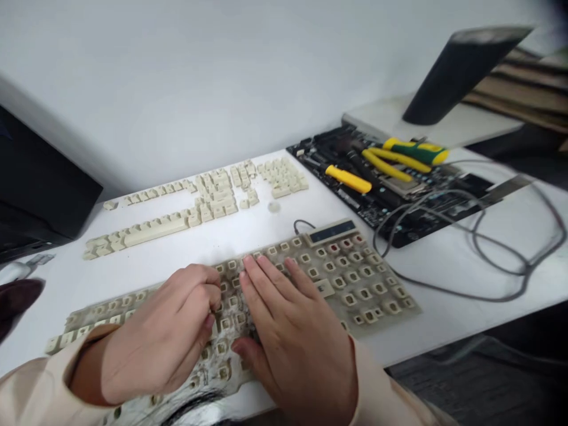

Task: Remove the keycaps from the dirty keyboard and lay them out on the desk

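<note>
A dusty beige keyboard (364,278) lies on the white table, most of its right side stripped of keycaps so that bare switch stems show. My left hand (166,328) is closed over its middle, fingers curled into a pinch. What they hold, if anything, is hidden behind the knuckles. My right hand (295,322) lies flat on the keyboard beside it, fingers stretched out and pressing on the switches. Behind the keyboard, loose beige keycaps (217,189) are set out in rows, with a long space bar (155,231) among them.
To the right a black circuit board (368,195) carries a yellow-handled screwdriver (350,178), yellow-handled pliers (394,163) and a green-and-yellow handled tool (417,151). A grey cable (461,284) loops over the table (381,340). A black box-like object (39,177) stands at left.
</note>
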### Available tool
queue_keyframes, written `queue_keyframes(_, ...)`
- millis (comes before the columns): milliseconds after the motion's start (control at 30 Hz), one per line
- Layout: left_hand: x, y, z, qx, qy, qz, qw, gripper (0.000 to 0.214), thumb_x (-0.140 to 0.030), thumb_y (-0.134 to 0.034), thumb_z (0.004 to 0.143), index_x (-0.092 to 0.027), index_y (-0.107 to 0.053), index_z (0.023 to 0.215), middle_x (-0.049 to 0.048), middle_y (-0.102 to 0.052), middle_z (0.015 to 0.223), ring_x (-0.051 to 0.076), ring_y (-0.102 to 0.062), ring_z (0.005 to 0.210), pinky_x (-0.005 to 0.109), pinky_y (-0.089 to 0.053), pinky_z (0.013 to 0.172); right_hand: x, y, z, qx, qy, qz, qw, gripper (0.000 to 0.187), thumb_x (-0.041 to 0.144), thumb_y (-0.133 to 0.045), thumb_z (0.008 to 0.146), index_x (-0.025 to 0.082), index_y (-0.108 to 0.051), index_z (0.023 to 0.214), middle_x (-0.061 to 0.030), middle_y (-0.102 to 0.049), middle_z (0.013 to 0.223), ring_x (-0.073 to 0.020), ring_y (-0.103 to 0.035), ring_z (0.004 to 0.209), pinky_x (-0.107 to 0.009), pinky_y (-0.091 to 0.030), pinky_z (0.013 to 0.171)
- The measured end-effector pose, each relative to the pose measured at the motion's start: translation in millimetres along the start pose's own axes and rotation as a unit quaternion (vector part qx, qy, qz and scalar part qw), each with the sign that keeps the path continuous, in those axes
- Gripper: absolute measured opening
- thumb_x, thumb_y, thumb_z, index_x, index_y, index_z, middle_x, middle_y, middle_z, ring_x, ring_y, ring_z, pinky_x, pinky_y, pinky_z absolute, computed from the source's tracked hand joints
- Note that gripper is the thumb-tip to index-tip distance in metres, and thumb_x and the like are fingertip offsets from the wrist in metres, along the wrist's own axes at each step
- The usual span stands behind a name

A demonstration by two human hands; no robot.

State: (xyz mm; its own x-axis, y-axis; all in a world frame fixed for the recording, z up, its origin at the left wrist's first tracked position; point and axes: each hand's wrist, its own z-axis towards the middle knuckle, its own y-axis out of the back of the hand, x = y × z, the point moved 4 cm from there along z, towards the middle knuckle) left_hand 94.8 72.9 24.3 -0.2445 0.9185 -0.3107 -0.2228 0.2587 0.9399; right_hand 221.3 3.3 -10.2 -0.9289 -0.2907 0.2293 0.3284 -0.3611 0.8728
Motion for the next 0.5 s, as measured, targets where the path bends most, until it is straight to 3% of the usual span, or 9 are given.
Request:
queue_keyframes(100,0,-0.5,-1,0.000,0.001,-0.019,1.000,0.017,-0.005,-0.037,0.081,-0.018,-0.042,0.091,0.0065,-0.047,0.092,0.017,-0.047,0.083,0.030,-0.044,0.072,1,8,-2,-0.010,0.019,0.009,1.000,0.052,0.043,-0.041,0.089,0.005,-0.055,0.122,-0.0145,-0.048,0.134,-0.0280,-0.042,0.125,-0.047,-0.035,0.103)
queue_keyframes(233,0,0.8,-3,-0.039,0.011,-0.044,0.998,0.019,-0.009,-0.035,0.082,-0.019,-0.042,0.096,0.0072,-0.050,0.097,0.018,-0.048,0.085,0.032,-0.045,0.075,-14,52,0,-0.016,0.075,0.061,0.995,0.037,0.033,-0.039,0.090,0.011,-0.061,0.110,-0.0115,-0.058,0.122,-0.0223,-0.052,0.116,-0.036,-0.047,0.094)
queue_keyframes(300,0,1.6,-4,-0.053,0.018,-0.042,0.998,0.024,-0.009,-0.034,0.083,-0.019,-0.041,0.103,0.0083,-0.051,0.103,0.020,-0.048,0.091,0.034,-0.044,0.079,-42,81,9,-0.042,0.058,0.044,0.996,0.028,0.026,-0.040,0.090,0.016,-0.062,0.104,-0.0093,-0.063,0.112,-0.0174,-0.059,0.102,-0.028,-0.051,0.084)
queue_keyframes(367,-1,2.0,-5,-0.055,0.011,-0.028,0.998,0.028,-0.010,-0.036,0.083,-0.018,-0.040,0.110,0.0090,-0.051,0.109,0.021,-0.048,0.098,0.034,-0.043,0.083,-75,102,27,-0.062,0.054,-0.013,0.997,0.021,0.023,-0.045,0.088,0.017,-0.064,0.096,-0.0078,-0.067,0.098,-0.0173,-0.063,0.089,-0.028,-0.052,0.077)
queue_keyframes(400,-1,2.4,-6,-0.058,0.006,-0.021,0.998,0.030,-0.011,-0.038,0.083,-0.018,-0.040,0.112,0.0091,-0.051,0.112,0.021,-0.048,0.101,0.033,-0.042,0.085,-93,107,38,-0.058,0.041,-0.045,0.996,0.019,0.023,-0.046,0.087,0.018,-0.065,0.092,-0.0064,-0.068,0.091,-0.0180,-0.063,0.084,-0.030,-0.052,0.075)
queue_keyframes(500,1,4.1,-6,-0.078,-0.008,-0.013,0.997,0.031,-0.008,-0.039,0.083,-0.018,-0.043,0.112,0.0082,-0.052,0.111,0.019,-0.049,0.101,0.030,-0.042,0.084,-142,98,69,0.043,-0.035,-0.109,0.993,0.017,0.021,-0.051,0.082,0.019,-0.067,0.088,-0.0041,-0.068,0.087,-0.0189,-0.062,0.081,-0.031,-0.049,0.075)
